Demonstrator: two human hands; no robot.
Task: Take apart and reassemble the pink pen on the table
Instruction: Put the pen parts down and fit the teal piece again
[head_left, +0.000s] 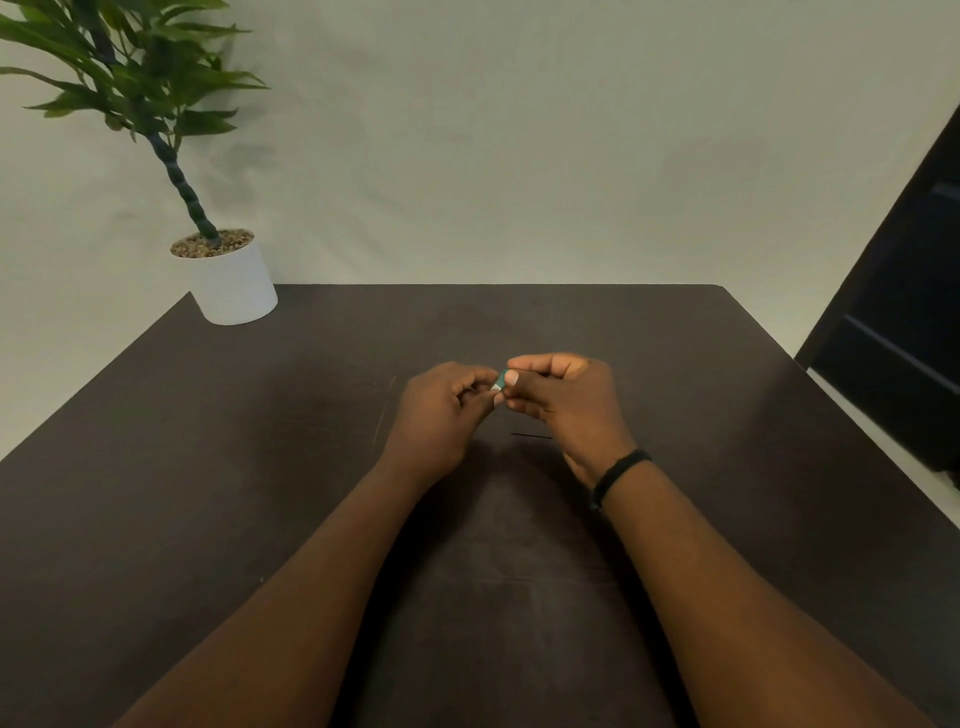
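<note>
Dark wood of the table (260, 441) fills the lower frame, with a potted plant (228, 280) kept clear at upper left. At centre, the left hand (441, 415) and right hand (566, 400) are brought together, fingers curled and pinched on a small green-and-white piece (500, 383), seemingly a pen part being twisted or pulled. No pink is visible. A thin dark rod (531, 435), perhaps the refill, lies just below.

Two bare hands, the left hand (441, 410) and right hand (563, 397), meet over one dark brown wooden table (208, 467). One small green-and-white pen piece (500, 383) shows between their fingertips. One thin black line (531, 435) lies just below them. One white-potted green plant (234, 283) stands far left.
</note>
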